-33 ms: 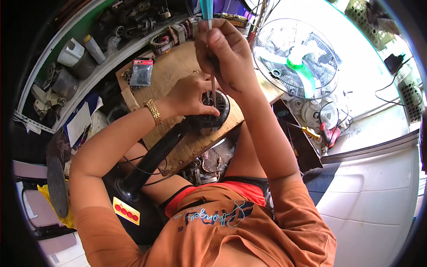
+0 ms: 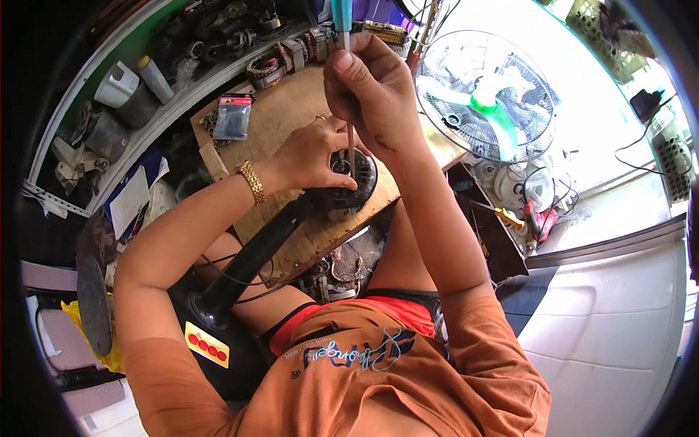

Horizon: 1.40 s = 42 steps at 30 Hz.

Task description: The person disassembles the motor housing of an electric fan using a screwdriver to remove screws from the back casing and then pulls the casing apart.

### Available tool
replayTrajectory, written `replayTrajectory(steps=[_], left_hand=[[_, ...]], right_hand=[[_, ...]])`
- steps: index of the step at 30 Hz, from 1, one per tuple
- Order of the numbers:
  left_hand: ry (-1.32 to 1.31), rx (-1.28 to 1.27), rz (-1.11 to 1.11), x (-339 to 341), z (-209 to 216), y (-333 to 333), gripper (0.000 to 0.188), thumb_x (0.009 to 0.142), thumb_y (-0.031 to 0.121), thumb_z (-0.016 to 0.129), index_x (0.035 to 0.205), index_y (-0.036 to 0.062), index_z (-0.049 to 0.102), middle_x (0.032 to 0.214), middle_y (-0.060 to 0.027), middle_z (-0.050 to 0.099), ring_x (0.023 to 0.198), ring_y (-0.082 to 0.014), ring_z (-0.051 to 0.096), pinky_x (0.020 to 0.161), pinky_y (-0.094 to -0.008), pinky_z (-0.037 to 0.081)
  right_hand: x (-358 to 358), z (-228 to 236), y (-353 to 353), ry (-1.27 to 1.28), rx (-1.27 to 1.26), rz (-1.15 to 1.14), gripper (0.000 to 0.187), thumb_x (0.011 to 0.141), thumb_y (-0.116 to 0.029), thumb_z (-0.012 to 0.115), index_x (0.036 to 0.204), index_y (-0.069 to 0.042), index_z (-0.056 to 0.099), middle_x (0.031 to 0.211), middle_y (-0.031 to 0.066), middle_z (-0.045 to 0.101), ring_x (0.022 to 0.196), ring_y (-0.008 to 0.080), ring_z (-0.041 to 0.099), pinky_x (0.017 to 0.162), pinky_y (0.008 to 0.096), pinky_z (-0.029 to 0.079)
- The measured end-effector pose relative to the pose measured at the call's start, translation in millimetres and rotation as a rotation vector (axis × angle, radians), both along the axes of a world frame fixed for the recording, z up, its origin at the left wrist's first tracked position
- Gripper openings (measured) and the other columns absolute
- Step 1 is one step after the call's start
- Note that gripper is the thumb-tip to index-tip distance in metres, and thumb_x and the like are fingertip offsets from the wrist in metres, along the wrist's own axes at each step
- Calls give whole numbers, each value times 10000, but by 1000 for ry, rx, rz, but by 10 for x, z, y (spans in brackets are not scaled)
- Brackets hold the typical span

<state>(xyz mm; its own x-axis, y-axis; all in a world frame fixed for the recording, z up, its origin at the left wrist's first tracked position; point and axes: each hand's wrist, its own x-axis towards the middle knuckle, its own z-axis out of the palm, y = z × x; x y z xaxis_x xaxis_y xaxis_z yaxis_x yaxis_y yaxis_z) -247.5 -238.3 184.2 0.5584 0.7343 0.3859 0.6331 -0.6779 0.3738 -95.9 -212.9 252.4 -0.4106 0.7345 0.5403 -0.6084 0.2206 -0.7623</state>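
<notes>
I'm watching the right hand (image 2: 368, 84) pinching a teal-handled screwdriver (image 2: 341, 16), its shaft standing nearly upright over the round black housing (image 2: 368, 180). The left grip (image 2: 314, 151) is spreading thumb and fingers across that housing, which is sitting at the near edge of the worktop (image 2: 280, 109). I can't tell whether the tip is seating in anything; the fingers are hiding too much. If it isn't, a hard push could be sending it sideways into the left thumb, which is lying right beside it. The black column (image 2: 255, 251) is slanting toward the lap, so a leg shifting could be tugging the housing askew.
</notes>
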Motion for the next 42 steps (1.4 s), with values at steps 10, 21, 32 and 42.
replayTrajectory(steps=[10, 21, 32, 42], left_hand=[[-50, -338, -58, -25, -311, 151, 249, 658, 282, 902, 860, 183, 796, 1072, -87, 547, 1104, -289, 552, 1029, -426, 453], [-66, -278, -213, -66, -325, 279, 178, 683, 205, 881, 838, 163, 806, 1015, -74, 591, 1069, -269, 569, 970, -381, 460], [-95, -348, -271, -100, -386, 408, 193, 678, 247, 878, 835, 163, 804, 906, -70, 497, 960, -253, 529, 882, -367, 439], [-120, -239, -293, -147, -492, 443, 197, 670, 237, 885, 830, 157, 802, 885, -77, 504, 907, -254, 533, 825, -368, 456]], right_hand=[[-52, -62, 12, 102, -20, 16, 369, 1031, -420, 609, 944, -62, 606, 666, 40, 573, 548, 115, 500, 486, 253, 374], [-18, -93, 73, -17, 50, -118, 413, 1060, -458, 532, 961, -60, 576, 669, 44, 542, 513, 115, 456, 482, 247, 365], [-40, -103, 165, 39, 10, -72, 409, 1075, -426, 514, 913, -60, 597, 591, 25, 512, 474, 99, 457, 446, 236, 332], [-52, -61, 155, -20, 66, -94, 479, 1098, -480, 400, 950, -62, 582, 600, 42, 499, 498, 117, 421, 467, 263, 323]])
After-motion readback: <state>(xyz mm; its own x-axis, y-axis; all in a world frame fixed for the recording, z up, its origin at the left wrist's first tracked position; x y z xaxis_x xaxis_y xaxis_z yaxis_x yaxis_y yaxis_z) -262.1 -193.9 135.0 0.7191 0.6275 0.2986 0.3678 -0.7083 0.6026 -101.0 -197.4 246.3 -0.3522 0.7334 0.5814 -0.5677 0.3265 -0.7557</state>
